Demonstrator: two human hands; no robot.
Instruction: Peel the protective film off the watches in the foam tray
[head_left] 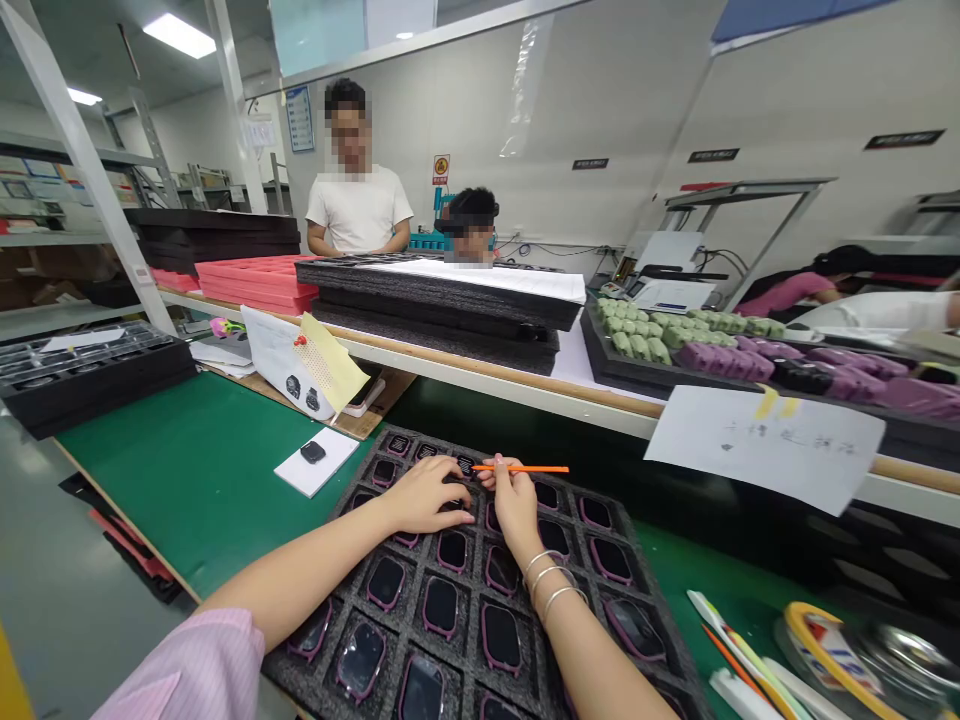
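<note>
A black foam tray (469, 545) holds rows of square watch cases (440, 606) with dark screens and purple frames, each in its own pocket. My right hand (514, 505) is closed around a thin orange stick (544, 469), whose left end points at a watch in the back row (466, 467) with a lit screen showing small text. To the left of it, my left hand (429, 494) rests over the tray with its fingers apart, fingertips among the watches. Neighbouring back-row watches also show lit text. My left fingers partly hide the watches beneath them.
A white pad with a small black watch (313, 452) lies left on the green mat (247, 490). Stick-like tools (739, 650) and tape (825, 650) are at the right. The shelf edge (480, 385) crosses behind, bearing foam trays (442, 310) and green and purple parts (720, 350). Two people face me.
</note>
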